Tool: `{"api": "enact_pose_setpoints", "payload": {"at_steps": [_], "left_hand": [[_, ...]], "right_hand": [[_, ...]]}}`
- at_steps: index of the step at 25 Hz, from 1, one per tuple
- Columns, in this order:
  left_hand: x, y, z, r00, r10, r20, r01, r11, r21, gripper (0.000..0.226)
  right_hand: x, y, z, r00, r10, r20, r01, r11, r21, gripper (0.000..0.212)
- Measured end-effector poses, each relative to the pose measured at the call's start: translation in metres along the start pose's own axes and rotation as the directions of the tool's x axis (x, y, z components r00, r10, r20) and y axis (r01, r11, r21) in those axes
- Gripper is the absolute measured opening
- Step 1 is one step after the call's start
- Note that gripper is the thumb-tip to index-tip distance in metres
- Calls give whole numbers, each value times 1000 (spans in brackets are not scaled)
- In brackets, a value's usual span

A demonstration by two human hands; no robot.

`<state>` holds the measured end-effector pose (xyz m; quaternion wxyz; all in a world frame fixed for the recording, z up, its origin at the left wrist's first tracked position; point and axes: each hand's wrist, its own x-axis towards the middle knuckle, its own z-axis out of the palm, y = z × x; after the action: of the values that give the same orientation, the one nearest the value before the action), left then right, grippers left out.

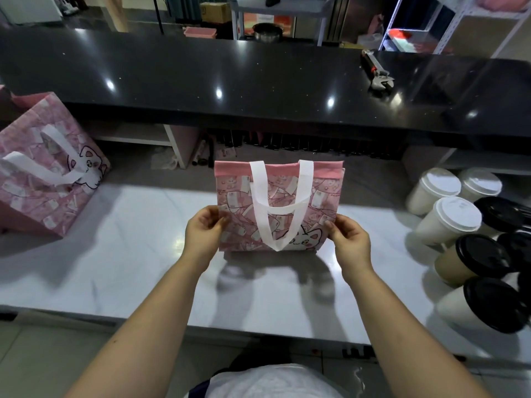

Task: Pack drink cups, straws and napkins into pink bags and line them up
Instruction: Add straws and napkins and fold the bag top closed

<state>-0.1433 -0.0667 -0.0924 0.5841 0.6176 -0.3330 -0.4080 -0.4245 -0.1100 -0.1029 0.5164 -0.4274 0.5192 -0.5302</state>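
Note:
A flat, folded pink bag (pixel 313 202) with white handles and a cat print is held upright above the white marble counter (pixel 129 254). My left hand (pixel 202 234) pinches its left edge and my right hand (pixel 349 239) pinches its right edge. A second pink bag (pixel 37 179), opened out, stands at the far left of the counter. At the right stand several drink cups: white-lidded ones (pixel 448 219) behind, black-lidded ones (pixel 471 259) in front. I see no straws or napkins.
A raised black countertop (pixel 230 76) runs across behind the work surface, with a dark tool (pixel 376 73) lying on it at the right. Shelves and boxes stand in the background. The counter's front edge is close to my body.

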Motion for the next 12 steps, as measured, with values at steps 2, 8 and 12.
{"api": "enact_pose_setpoints", "payload": {"at_steps": [2,8,12], "left_hand": [[-2,-7,-6,1000,-2,19,2,999,33,20],[-14,-37,-19,995,-89,-35,93,987,134,24],[-8,-37,-22,995,-101,-26,103,990,98,23]], "right_hand": [[-3,6,0,999,-4,-36,2,999,-33,15],[-12,31,-7,994,66,-81,-80,979,-189,24],[-6,30,-8,995,73,-63,-85,974,-212,26]]}}
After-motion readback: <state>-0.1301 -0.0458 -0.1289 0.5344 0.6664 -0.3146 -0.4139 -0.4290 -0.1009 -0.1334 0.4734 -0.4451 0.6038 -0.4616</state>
